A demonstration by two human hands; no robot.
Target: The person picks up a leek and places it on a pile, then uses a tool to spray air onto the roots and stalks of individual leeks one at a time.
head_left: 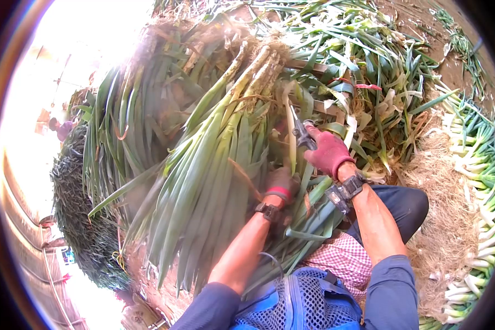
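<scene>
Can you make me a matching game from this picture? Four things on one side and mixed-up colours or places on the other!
Things:
1. Right glove
2. Left wrist strap
3. Mesh fabric
4. Root pile

Colours and places:
A. Blue, low in the picture
B. Straw-coloured, beside the trimmed leeks on the right
C. Reddish, around a tool
D. Black, just below a red cuff

Right pairs: 1-C, 2-D, 3-A, 4-B
</scene>
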